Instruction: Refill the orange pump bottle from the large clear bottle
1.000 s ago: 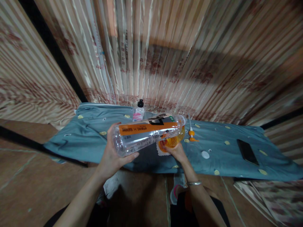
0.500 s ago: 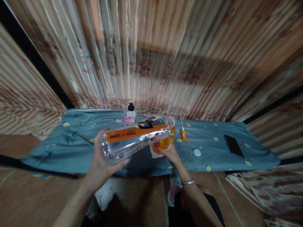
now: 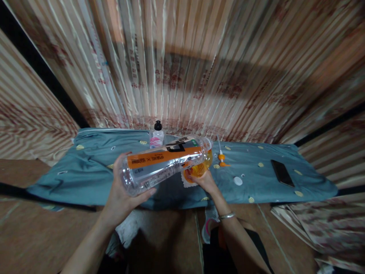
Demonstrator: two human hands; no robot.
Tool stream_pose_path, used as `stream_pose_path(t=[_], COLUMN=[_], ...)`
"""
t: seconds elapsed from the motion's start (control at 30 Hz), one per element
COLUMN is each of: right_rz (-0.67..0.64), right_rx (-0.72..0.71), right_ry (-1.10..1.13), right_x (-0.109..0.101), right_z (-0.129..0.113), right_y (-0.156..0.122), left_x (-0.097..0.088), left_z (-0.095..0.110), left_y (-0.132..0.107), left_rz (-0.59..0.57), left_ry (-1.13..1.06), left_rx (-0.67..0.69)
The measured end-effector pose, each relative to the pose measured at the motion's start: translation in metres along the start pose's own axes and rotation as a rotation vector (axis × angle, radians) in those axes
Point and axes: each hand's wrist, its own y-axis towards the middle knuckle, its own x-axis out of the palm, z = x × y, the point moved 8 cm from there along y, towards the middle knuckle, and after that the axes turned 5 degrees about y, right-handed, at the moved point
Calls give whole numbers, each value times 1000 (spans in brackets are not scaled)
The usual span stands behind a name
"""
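Note:
My left hand (image 3: 123,190) grips the base of a large clear plastic bottle (image 3: 159,163) with an orange label, tipped almost level with its mouth to the right. The bottle's neck sits over a small round orange container (image 3: 199,169) that my right hand (image 3: 203,182) holds from below on the blue cloth (image 3: 85,171). The container holds amber liquid. Behind them stands a small clear bottle with a black cap and pink label (image 3: 156,136).
On the blue cloth lie an orange pump nozzle with a white tube (image 3: 221,156), a white round cap (image 3: 237,181) and a black phone (image 3: 282,173). Striped curtains (image 3: 182,68) hang right behind the cloth. Brown tiled floor (image 3: 42,224) lies in front.
The view shifted left between the earliest frame and now. Both hands keep the same hold; the big bottle stays tipped over the orange container.

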Motion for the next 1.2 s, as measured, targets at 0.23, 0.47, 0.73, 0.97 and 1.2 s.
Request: stream_pose_path(t=[0.23,0.47,0.73,0.97,1.2], right_rz=[-25,-18,-11,-18,12], right_rx=[-2,-8,-4,8,8], right_ry=[-18,-17,-22,-26,-9], right_x=[3,2,2,4,4], right_z=[-5,-3,-5,-8,-14], right_y=[0,0,-1,-1,-2], left_x=[-1,0,0,0,1], left_z=[0,3,6,5,5], left_y=[-2,1,0,1,-1], left_rz=[28,-4,-21,-79,-31], left_ry=[-32,-23,-8,26,-43], left_rx=[-3,-16,-2,5,-34])
